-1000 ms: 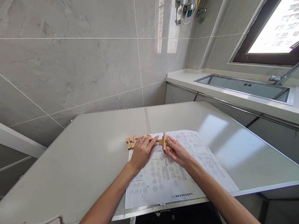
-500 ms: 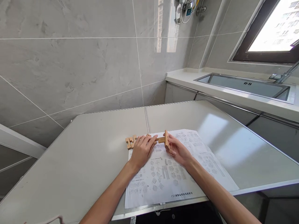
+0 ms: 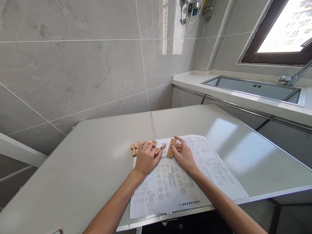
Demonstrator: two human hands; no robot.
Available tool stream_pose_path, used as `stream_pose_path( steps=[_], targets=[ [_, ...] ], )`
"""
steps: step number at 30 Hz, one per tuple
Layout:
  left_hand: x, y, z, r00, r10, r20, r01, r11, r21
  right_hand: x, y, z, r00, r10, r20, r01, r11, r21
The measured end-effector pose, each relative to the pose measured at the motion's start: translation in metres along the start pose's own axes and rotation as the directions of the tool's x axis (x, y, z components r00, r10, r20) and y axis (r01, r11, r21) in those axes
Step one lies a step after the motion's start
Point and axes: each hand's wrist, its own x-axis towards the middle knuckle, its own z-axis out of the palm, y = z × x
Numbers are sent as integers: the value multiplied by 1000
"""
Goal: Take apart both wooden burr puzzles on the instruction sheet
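Note:
My right hand (image 3: 184, 156) pinches a flat wooden block (image 3: 170, 152) marked with a digit, a hole near its middle. The block is tilted above the printed sheet (image 3: 180, 195). My left hand (image 3: 147, 157) is closed around a thin wooden stick (image 3: 163, 146), whose end juts out toward the block without touching it. Notched wooden puzzle pieces (image 3: 133, 150) lie just left of my left hand, at the sheet's edge. Another wooden piece (image 3: 154, 142) shows behind its fingers, partly hidden.
The sheet of puzzle diagrams lies on a white folding table (image 3: 97, 162) with a seam down its middle. A grey tiled wall (image 3: 73, 65) rises behind. At right is a counter with a sink (image 3: 255, 89) and a faucet (image 3: 292, 78).
The stick and the block have come apart; they were joined before. My right hand has turned the block so its broad face shows. My left hand has barely moved.

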Motion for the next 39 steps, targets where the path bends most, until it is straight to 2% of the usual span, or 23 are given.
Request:
stream_pose_path(
  steps=[4, 9, 13, 19, 27, 31, 37, 39],
  targets=[
    [-1, 1, 2, 1000, -30, -11, 29, 999, -19, -3, 1, 1, 996, -68, 57, 77, 979, -187],
    [-3, 1, 7, 997, -81, 4, 81, 995, -56, -5, 1, 3, 988, -99, 120, 133, 937, -324],
    [-5, -1, 10, 992, -122, 16, 123, 989, -76, -5, 1, 5, 986, -113, 127, 154, 909, -388],
    [-7, -4, 13, 993, -87, 77, 95, 990, -104, -6, 5, 6, 983, -151, 107, 184, 859, -478],
    [-7, -3, 12, 987, -138, 82, 145, 985, -89, -6, 10, 5, 951, -259, 169, 309, 791, -528],
    [-6, -2, 11, 987, -143, 69, 149, 984, -101, -8, 5, 6, 917, -321, 235, 397, 777, -488],
    [-5, -2, 7, 993, -53, 101, 65, 991, -120, -12, -3, 4, 806, -397, 440, 562, 746, -356],
    [-5, -5, 7, 993, -38, 111, 50, 992, -112, -13, -2, 3, 794, -392, 465, 569, 747, -343]
  ],
)
